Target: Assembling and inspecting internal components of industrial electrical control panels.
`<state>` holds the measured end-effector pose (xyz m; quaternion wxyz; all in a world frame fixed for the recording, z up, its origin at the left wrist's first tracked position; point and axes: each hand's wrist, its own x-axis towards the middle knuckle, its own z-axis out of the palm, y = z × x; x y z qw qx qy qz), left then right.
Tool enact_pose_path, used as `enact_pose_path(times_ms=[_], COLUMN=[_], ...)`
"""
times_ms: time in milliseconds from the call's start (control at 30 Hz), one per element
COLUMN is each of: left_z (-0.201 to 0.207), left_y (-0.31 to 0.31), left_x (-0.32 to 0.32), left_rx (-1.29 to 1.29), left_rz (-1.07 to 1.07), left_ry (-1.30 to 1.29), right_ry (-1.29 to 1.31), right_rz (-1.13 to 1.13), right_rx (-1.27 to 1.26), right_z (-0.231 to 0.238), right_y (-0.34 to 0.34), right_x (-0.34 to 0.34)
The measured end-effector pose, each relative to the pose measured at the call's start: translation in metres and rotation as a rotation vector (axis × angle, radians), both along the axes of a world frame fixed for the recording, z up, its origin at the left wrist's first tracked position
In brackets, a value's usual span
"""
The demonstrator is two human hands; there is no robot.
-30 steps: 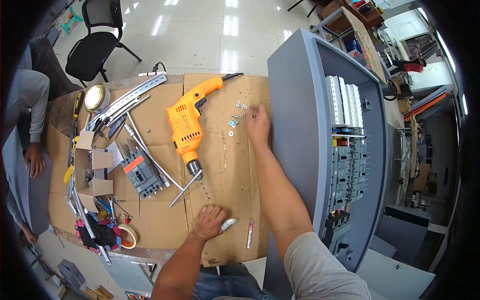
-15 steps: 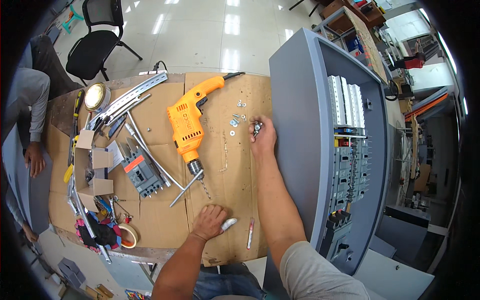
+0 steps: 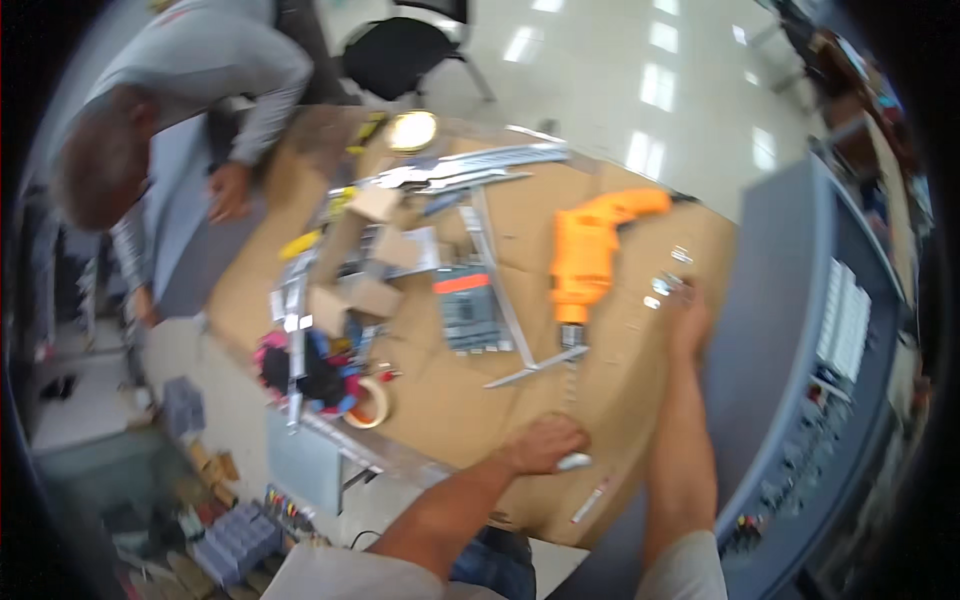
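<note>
My right hand [image 3: 688,312] is at the right side of the cardboard, close to the enclosure. Its fingers are curled around small metal bolts, now smeared by motion. Loose bolts [image 3: 664,284] lie just left of its fingertips, with nuts [image 3: 681,255] above them and a washer [image 3: 652,302] below. My left hand [image 3: 548,442] rests closed on the cardboard near the front edge, with a white wrapping [image 3: 575,461] at its thumb. Beyond it lies an orange power drill [image 3: 583,255], its bit pointing toward me. A red-and-white marker [image 3: 590,501] lies between my forearms.
A grey metal enclosure [image 3: 765,260] with breakers stands at right. On the table's left are a grey breaker [image 3: 468,318], an open carton [image 3: 372,292], metal rails [image 3: 500,158], a tape roll [image 3: 368,403] and a round tin [image 3: 411,131]. Another person [image 3: 215,60] leans in at far left.
The view has swung left, so the table sits further right and the other person shows more. My right hand is nearer the loose bolts. The left hand stays closed on the cardboard.
</note>
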<state>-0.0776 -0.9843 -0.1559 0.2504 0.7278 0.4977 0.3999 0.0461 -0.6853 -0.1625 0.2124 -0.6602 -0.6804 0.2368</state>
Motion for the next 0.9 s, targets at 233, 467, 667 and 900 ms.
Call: enact_pose_path(times_ms=[233,467,667,900], left_z=[0.016,0.001,-0.030,-0.018], left_y=[-0.011,-0.018,-0.024,-0.019], left_x=[-0.004,0.003,0.005,0.002], left_rx=[-0.156,0.036,-0.071,-0.184], left_rz=[-0.016,0.128,0.007,0.006], left_ry=[0.282,0.074,0.166,0.177], right_ry=[1.061,1.129,1.121,1.041], right_rz=[-0.538,0.099,0.094,-0.184], right_rx=[-0.394,-0.682,-0.717,-0.528], right_z=[0.014,0.189,0.126,0.081], right_y=[-0.025,-0.119,-0.141,-0.091], right_x=[-0.014,-0.210,-0.179,-0.102])
